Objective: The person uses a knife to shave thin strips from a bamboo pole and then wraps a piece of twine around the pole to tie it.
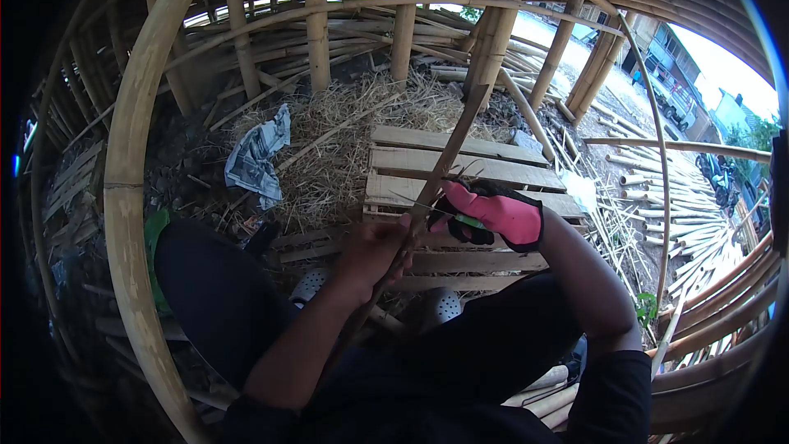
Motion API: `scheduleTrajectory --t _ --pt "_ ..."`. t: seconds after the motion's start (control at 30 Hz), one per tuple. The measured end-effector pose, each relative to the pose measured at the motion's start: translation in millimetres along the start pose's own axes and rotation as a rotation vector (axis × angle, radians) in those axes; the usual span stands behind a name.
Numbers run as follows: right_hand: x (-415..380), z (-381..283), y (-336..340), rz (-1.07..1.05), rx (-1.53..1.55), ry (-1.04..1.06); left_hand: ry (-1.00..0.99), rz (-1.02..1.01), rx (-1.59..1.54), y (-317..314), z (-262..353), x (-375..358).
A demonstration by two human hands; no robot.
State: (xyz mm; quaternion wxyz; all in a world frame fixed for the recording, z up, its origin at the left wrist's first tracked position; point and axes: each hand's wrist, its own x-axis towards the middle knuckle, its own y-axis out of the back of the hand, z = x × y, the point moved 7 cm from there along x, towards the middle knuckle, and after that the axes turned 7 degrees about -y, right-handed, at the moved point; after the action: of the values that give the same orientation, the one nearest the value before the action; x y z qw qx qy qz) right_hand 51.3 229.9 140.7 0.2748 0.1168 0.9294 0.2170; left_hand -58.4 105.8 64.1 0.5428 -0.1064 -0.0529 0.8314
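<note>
Slanting mid-frame: one long brown strip (452, 148), top end at upper centre, lower part running down toward the bottom centre, between the legs.
Left hand, bare: (374, 253) just left of centre, fingers wrapped round the strip and gripping it.
Right hand, pink-and-black glove: (497, 212) right of centre, fingers curled around some green tool (468, 220). It's mostly hidden, so can't tell what kind. Glove's right by the strip, can't tell if the thumb's pressing on it.
Wooden slats: pallet-looking boards (460, 168) behind the hands, centre of the frame.
Shoes: pale holey ones (444, 306), lower centre.
Straw: messy heap (329, 131), upper centre-left, with a crumpled printed sheet (259, 156) on it.
Big bamboo pole: (127, 164) curving down the left side.
Cut bamboo: loads of it (690, 205) lying at right.
</note>
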Motion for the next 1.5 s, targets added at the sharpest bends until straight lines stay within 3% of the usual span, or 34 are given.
scheduleTrajectory --t 0.17,0.27,0.33,0.37,0.43,0.47,0.53,0.57,0.63,0.67,0.73,0.77,0.83,0.87,0.93,0.97,1.03,1.07,1.13,1.23,1.33,1.47,1.5 --pt "-8.2 -7.8 -1.0 -0.003 0.288 0.103 -0.010 -0.016 0.009 1.4 -2.4 2.1" --pt "-4.9 5.0 -5.7 -0.140 0.264 -0.064 0.006 -0.017 0.009 1.0 -4.8 3.0" --pt "-1.0 2.3 -6.6 -0.097 0.332 0.197 0.018 -0.011 0.008 0.3 -5.1 3.2" --pt "-0.9 3.5 -4.5 -0.096 0.332 0.196 0.024 0.012 0.011 0.7 -4.2 2.8" --pt "-4.1 -6.7 -6.5 -0.066 -0.071 0.218 0.029 0.035 0.015 2.1 -5.0 3.2" --pt "-3.5 -7.0 -6.6 -0.066 -0.070 0.218 0.008 0.027 0.009 2.9 -6.0 4.4" --pt "-11.5 -24.8 -8.9 0.016 -0.369 0.525 -0.015 0.019 0.003 3.5 -4.5 4.8" --pt "-5.2 -20.2 -7.3 0.016 -0.369 0.525 -0.018 0.020 -0.004 3.4 -2.6 3.9" --pt "-10.7 -36.1 -14.1 0.201 -0.757 0.874 -0.021 0.019 -0.011 3.5 -1.6 3.3" --pt "-13.6 -37.5 -13.2 0.201 -0.757 0.873 -0.025 0.022 -0.012 4.3 -1.8 3.3" --pt "-8.0 -13.6 -12.8 -0.027 -0.202 -0.213 -0.029 0.025 -0.013 4.9 -1.4 3.1" --pt "-6.4 -6.1 -9.7 -0.028 -0.202 -0.214 -0.024 0.021 -0.008 4.3 -1.0 3.0" --pt "-11.3 -24.1 -10.6 -0.039 -0.493 0.520 -0.020 0.016 -0.006 3.8 -0.6 2.6" --pt "-4.3 -15.6 -6.7 -0.040 -0.494 0.519 -0.024 0.015 0.000 3.9 0.0 2.6" --pt "-26.3 -26.8 -17.1 0.034 -0.820 1.127 -0.031 0.015 0.005 3.3 2.2 2.0" --pt "-27.2 -23.9 -14.7 0.033 -0.822 1.128 -0.025 0.014 -0.003 2.3 3.4 0.9" --pt "-17.0 -21.1 -3.7 0.161 -0.881 0.831 -0.019 0.012 -0.009 1.2 4.2 -0.2" --pt "-21.3 -25.3 -5.9 0.162 -0.882 0.832 -0.006 0.018 -0.010 1.6 3.5 -0.5" --pt "-12.1 -19.1 -0.1 0.076 -0.586 0.444 0.003 0.024 -0.011 1.9 3.1 -0.2" --pt "-9.9 -18.5 1.0 0.153 -0.739 0.626 -0.015 0.006 -0.013 1.3 3.3 -0.2" --pt "-10.1 -18.7 -1.0 0.239 -0.852 0.588 -0.015 0.007 -0.024 1.1 3.3 1.7" --pt "-11.1 -23.9 -0.2 0.254 -0.740 0.541 -0.005 0.022 -0.004 2.1 -0.5 3.9" --pt "-8.4 -15.6 7.6 0.232 -0.510 0.238 -0.005 0.020 0.000 1.9 -1.0 4.2"
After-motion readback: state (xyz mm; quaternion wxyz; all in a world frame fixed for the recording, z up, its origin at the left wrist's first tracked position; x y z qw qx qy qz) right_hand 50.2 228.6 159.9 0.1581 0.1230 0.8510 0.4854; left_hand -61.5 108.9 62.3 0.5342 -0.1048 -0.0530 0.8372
